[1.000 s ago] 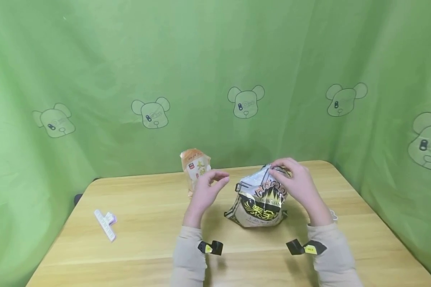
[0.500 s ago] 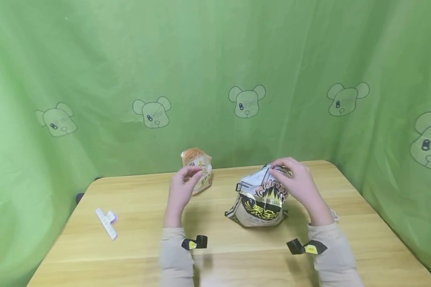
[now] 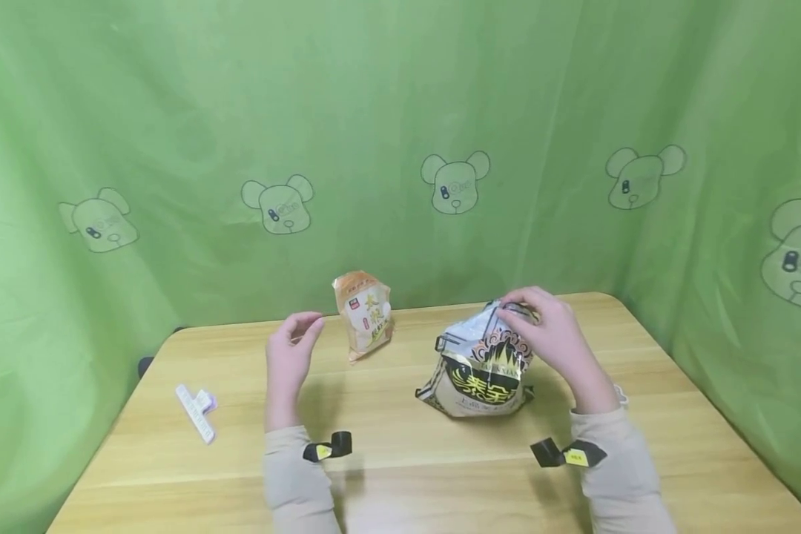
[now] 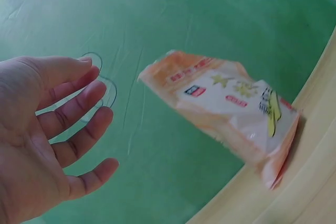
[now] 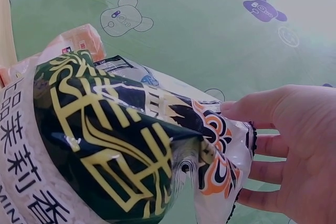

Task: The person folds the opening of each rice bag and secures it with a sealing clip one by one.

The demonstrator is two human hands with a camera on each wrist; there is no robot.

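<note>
A rice bag (image 3: pixel 483 371) with black, yellow and orange print stands on the table, its grains showing in the right wrist view. My right hand (image 3: pixel 554 330) pinches the bag's top corner between thumb and fingers; in the right wrist view the top edge folds over beside the fingertips. My left hand (image 3: pixel 290 352) hovers over the table with relaxed, slightly bent fingers and holds nothing. Nearest to it is an orange and white packet (image 3: pixel 367 315), which stands at the back of the table. The left wrist view shows a gap between that hand and the packet (image 4: pixel 231 108).
A white and purple bag clip (image 3: pixel 196 413) lies on the left of the wooden table (image 3: pixel 427 489). A small white object (image 3: pixel 621 397) is partly hidden behind the right wrist. Green curtains (image 3: pixel 374 111) enclose the table's back and sides.
My left hand has moved left, away from the rice bag and past the front of the packet, uncovering it. The right hand keeps its grip on the bag's top corner.
</note>
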